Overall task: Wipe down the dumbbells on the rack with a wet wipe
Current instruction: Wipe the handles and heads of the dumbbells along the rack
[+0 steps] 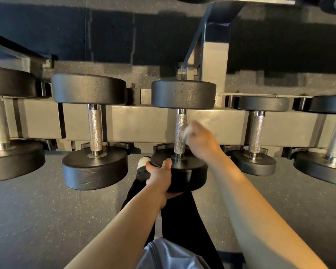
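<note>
Dumbbells sit in a row on the grey rack [144, 123], each with black round heads and a knurled silver handle, and the outermost ones at both sides are cut off by the frame edges. The middle dumbbell [182, 94] is partly hidden: its near head is covered along the left and underside by the left hand [160, 176], whose fingers curl under the head while the thumb lies over the top rim. The right hand [201, 141] is blurred, so its fingers are hard to make out, but it is closed around a white wet wipe [187, 133] held against the right side of the handle [179, 131], just above the near head. The wipe itself shows only as a pale smear. The far head of that dumbbell is a thick black disc with a pebbled, slightly glossy surface; the handle has a cross-hatched grip and smooth chrome collars at each end. The neighbouring dumbbell [94, 129] to the left looks larger, and the smaller dumbbell [257, 133] to the right has thinner heads. Below, dark trousers and a white shoe tip [144, 160] show over speckled grey floor [47, 220].
</note>
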